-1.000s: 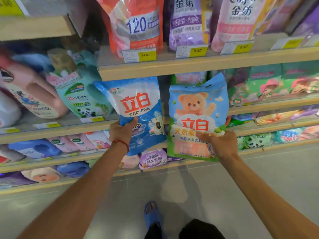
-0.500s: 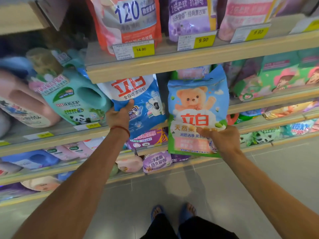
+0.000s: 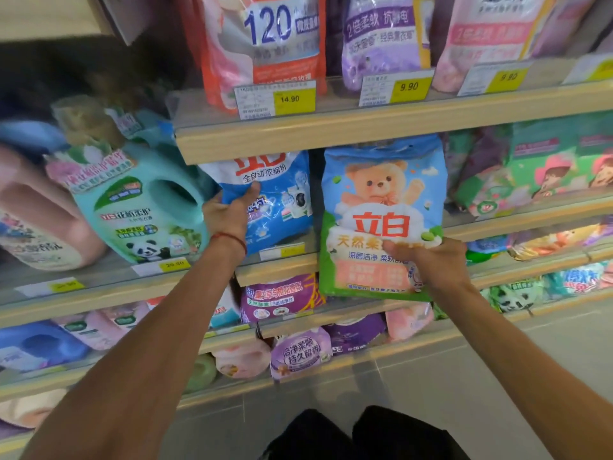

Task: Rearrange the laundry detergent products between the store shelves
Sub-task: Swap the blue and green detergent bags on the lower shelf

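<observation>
Two detergent bags are held up in front of the store shelves, one in each hand. The blue bag [image 3: 282, 200] is gripped by the left hand [image 3: 229, 217] at its lower left part, thumb across the front and the other fingers hidden behind; its top is tucked under the upper shelf board [image 3: 365, 137], and it sits within the shelf bay just right of a teal jug with a panda label [image 3: 142, 207]. A red string [image 3: 232, 239] is worn around the left wrist. The bear-printed bag [image 3: 381, 210] — blue at the top, green at the bottom — is held upright by the right hand [image 3: 428, 260], whose fingers are closed on its lower right front; the bag is set in front of the shelf edge, its bottom reaching down over the lower board. The two bags are just beside each other, a narrow dark gap between them. On the upper shelf, price tags marked 14.90 [image 3: 275, 99] and 9.90 [image 3: 396, 88] are fixed below standing pouches — red on the left, purple to its right. Purple pouches [image 3: 282, 298] are stocked beneath.
</observation>
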Motion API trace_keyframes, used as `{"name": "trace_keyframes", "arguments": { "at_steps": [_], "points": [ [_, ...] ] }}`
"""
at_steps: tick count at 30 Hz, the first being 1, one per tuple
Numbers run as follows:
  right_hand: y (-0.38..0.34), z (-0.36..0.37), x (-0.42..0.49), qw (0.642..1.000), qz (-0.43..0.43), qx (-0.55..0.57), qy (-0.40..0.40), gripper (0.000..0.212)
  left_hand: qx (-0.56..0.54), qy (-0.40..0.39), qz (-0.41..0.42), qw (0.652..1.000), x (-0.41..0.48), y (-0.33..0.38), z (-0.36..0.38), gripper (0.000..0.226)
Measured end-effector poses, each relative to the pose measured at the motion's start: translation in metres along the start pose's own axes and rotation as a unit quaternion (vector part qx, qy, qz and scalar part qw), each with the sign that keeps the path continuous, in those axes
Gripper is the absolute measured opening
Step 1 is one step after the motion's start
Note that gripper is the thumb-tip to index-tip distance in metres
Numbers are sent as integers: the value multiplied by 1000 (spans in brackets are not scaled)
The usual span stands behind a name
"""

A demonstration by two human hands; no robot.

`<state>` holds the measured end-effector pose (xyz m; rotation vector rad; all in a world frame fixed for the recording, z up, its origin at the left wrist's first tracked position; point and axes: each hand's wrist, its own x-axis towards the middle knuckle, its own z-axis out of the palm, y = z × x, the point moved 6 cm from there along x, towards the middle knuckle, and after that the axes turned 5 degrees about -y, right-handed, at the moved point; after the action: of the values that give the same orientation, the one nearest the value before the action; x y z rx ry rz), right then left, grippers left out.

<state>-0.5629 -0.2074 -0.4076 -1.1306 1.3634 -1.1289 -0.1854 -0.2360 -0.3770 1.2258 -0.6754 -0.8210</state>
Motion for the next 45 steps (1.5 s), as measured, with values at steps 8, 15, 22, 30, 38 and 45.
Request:
{"name": "trace_keyframes", "arguments": {
  "at_steps": [8, 15, 22, 30, 38, 45],
  "points": [
    [-1, -1, 14, 999, -33, -11, -19, 34, 48, -18, -46, 998, 17, -24, 2, 54],
    [-4, -3, 17, 999, -20, -9, -24, 38, 113, -59, -51, 990, 16, -21, 6, 54],
    [-6, -3, 17, 1000, -3, -24, -16, 34, 230, -103, -41, 967, -2, -16, 0, 85],
    [-10, 0, 14, 1000, 6, -31, -4, 31, 339, -24, 60, 939, -23, -8, -7, 69],
    [-11, 7, 6, 1000, -1, 2, -23, 28, 273, -7, 16, 962, -15, -18, -20, 48],
    [-9, 14, 0, 999, 8, 25, -21, 34, 343, 22, 24, 939, -22, -19, -23, 43]
  ]
}}
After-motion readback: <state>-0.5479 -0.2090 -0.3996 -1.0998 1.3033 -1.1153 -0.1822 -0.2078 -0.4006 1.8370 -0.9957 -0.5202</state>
